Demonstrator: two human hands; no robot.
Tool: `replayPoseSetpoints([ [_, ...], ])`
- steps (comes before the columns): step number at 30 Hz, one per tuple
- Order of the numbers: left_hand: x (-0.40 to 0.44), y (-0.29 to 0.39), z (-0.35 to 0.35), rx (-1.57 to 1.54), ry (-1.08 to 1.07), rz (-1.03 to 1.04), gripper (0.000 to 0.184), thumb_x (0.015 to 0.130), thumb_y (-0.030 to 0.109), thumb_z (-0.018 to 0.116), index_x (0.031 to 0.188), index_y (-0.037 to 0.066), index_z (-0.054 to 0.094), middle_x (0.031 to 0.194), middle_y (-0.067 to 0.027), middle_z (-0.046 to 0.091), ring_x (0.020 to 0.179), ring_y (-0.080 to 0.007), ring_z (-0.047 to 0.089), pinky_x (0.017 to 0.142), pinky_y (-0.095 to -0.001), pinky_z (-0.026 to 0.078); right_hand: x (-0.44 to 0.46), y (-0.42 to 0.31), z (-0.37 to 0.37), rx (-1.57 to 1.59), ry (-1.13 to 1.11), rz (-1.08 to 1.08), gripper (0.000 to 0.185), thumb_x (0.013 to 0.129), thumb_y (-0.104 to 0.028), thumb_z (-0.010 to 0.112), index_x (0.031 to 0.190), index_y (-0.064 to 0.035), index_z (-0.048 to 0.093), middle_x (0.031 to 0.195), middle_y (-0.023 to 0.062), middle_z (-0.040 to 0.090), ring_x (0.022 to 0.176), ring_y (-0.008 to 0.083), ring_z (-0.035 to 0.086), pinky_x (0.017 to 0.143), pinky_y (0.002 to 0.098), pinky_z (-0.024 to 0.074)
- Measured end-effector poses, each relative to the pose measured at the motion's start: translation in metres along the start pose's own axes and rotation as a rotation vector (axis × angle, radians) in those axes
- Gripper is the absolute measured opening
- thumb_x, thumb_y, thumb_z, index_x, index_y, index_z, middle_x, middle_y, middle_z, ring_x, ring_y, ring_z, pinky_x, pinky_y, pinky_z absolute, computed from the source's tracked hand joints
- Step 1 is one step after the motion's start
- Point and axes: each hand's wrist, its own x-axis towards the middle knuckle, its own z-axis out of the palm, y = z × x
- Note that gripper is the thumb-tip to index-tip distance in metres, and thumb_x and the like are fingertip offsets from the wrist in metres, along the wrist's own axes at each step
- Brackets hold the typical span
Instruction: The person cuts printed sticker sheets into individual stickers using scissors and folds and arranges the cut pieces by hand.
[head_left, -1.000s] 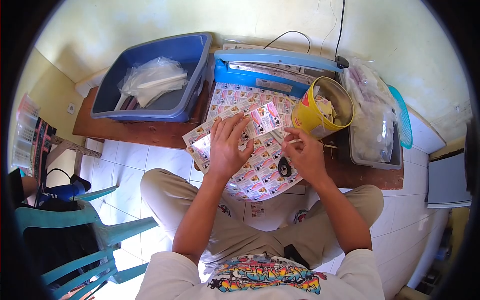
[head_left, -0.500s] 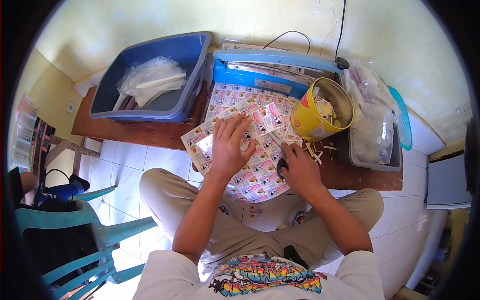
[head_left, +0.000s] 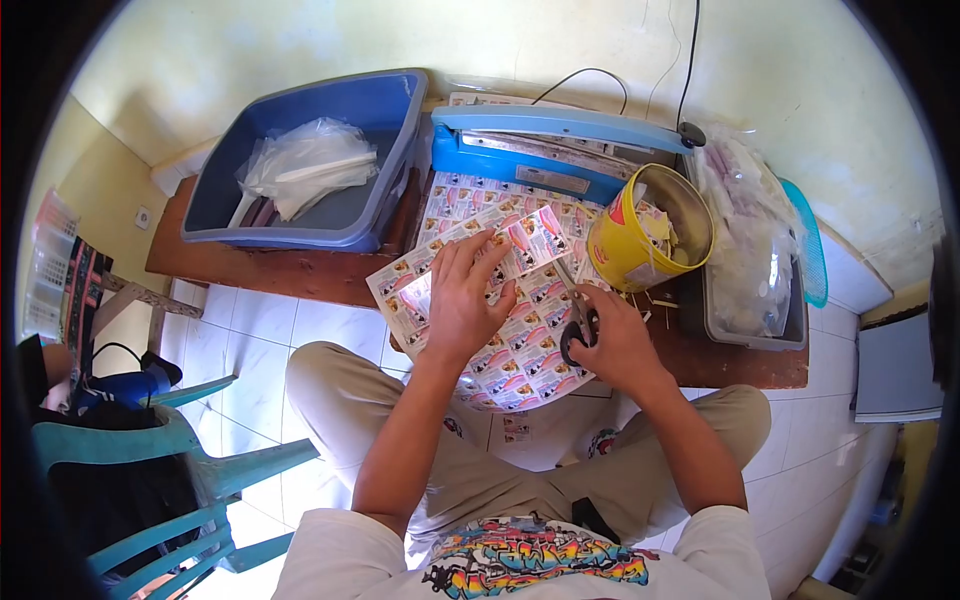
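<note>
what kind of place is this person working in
Probably a small home workshop or packing corner: printed label sheets lie on a low wooden bench by a blue paper trimmer, with scissors in the right hand and tubs of clear plastic bags alongside.

teal slatted chair (head_left: 120, 430) | outlet (head_left: 142, 217) on wall (head_left: 110, 175) | blue tub (head_left: 310, 237) holding clear bags (head_left: 308, 165)
</note>
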Motion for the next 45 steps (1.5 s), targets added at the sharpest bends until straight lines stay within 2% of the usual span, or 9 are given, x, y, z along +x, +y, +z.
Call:
replayPoseSetpoints([
  [2, 0.001, -0.002, 0.001, -0.004, 0.003, -0.014, 0.05, 0.074, 0.01, 0.081, 0.122, 0.008, 0.071, 0.135, -0.0145, 0.062, 0.123, -0.0365, 0.057, 0.11, -0.0515, 0.042, -0.003, -0.003, -0.009, 0.093, -0.002, -0.009, 0.076, 0.073, -0.009, 0.081, 0.143, -0.0036, 0.053, 0.117, 0.0197, 0.063, 0.09, 0.0316, 0.071, 0.085, 0.0413, 0.0602],
  [4, 0.002, -0.003, 0.001, -0.014, -0.002, -0.025, 0.045, 0.074, 0.009, 0.081, 0.118, 0.009, 0.073, 0.135, -0.0147, 0.062, 0.123, -0.037, 0.057, 0.109, -0.051, 0.042, -0.01, -0.004, -0.016, 0.239, -0.11, 0.124, 0.083, 0.071, -0.007, 0.082, 0.147, -0.0028, 0.051, 0.115, 0.0152, 0.062, 0.084, 0.0217, 0.07, 0.078, 0.0349, 0.0611],
  [7, 0.004, -0.006, 0.003, 0.001, 0.015, -0.03, 0.042, 0.074, 0.008, 0.081, 0.116, 0.01, 0.074, 0.135, -0.0147, 0.062, 0.123, -0.037, 0.057, 0.108, -0.0502, 0.043, -0.015, -0.003, -0.02, 0.299, -0.158, 0.105, 0.089, 0.071, -0.009, 0.086, 0.151, -0.0032, 0.049, 0.115, 0.0118, 0.06, 0.082, 0.0146, 0.068, 0.072, 0.0303, 0.0597],
  [8, 0.005, -0.007, 0.002, 0.002, 0.018, -0.031, 0.042, 0.074, 0.008, 0.081, 0.116, 0.01, 0.074, 0.135, -0.0147, 0.062, 0.123, -0.037, 0.057, 0.108, -0.0502, 0.043, -0.016, -0.007, -0.023, 0.297, -0.158, 0.103, 0.089, 0.071, -0.009, 0.086, 0.151, -0.0032, 0.049, 0.115, 0.0118, 0.06, 0.082, 0.0146, 0.068, 0.072, 0.0303, 0.0597],
  [10, 0.007, -0.007, 0.001, 0.029, 0.012, -0.038, 0.044, 0.075, 0.008, 0.081, 0.118, 0.01, 0.074, 0.137, -0.0145, 0.062, 0.121, -0.0368, 0.059, 0.105, -0.0499, 0.047, -0.018, -0.015, -0.027, 0.471, -0.159, 0.177, 0.091, 0.072, -0.03, 0.091, 0.149, -0.0046, 0.052, 0.112, 0.0139, 0.065, 0.082, 0.0201, 0.066, 0.077, 0.0344, 0.0564],
  [13, 0.011, -0.005, -0.002, 0.053, 0.018, -0.044, 0.044, 0.075, 0.008, 0.081, 0.118, 0.01, 0.075, 0.137, -0.0145, 0.062, 0.122, -0.0371, 0.059, 0.106, -0.0495, 0.047, -0.02, -0.008, -0.023, 0.553, -0.141, 0.146, 0.092, 0.072, -0.034, 0.094, 0.149, -0.005, 0.053, 0.112, 0.0121, 0.065, 0.081, 0.0188, 0.064, 0.075, 0.0328, 0.0555],
  [26, 0.017, 0.003, 0.003, -0.025, -0.012, 0.015, 0.043, 0.072, 0.009, 0.083, 0.115, 0.011, 0.075, 0.134, -0.0138, 0.063, 0.119, -0.0361, 0.06, 0.102, -0.0479, 0.049, -0.008, -0.01, -0.02, 0.577, -0.177, 0.06, 0.095, 0.074, -0.034, 0.094, 0.155, -0.0112, 0.05, 0.107, 0.0089, 0.061, 0.084, 0.0168, 0.063, 0.075, 0.0317, 0.0572],
  [34, 0.016, 0.008, 0.0, -0.066, -0.054, 0.039, 0.043, 0.072, 0.008, 0.081, 0.114, 0.01, 0.074, 0.134, -0.0135, 0.062, 0.119, -0.0362, 0.06, 0.102, -0.0476, 0.05, -0.001, -0.012, -0.019, 0.691, -0.192, 0.085, 0.095, 0.077, -0.021, 0.094, 0.158, -0.0117, 0.046, 0.112, 0.0061, 0.058, 0.092, 0.0116, 0.063, 0.073, 0.0271, 0.0594],
  [45, 0.013, 0.006, -0.002, -0.077, -0.048, 0.04, 0.042, 0.073, 0.009, 0.083, 0.114, 0.011, 0.075, 0.133, -0.0122, 0.062, 0.119, -0.0354, 0.06, 0.101, -0.046, 0.05, 0.001, -0.011, -0.017, 0.673, -0.204, 0.083, 0.095, 0.076, -0.021, 0.094, 0.158, -0.012, 0.046, 0.111, 0.0068, 0.058, 0.087, 0.0114, 0.06, 0.071, 0.0261, 0.0581],
])
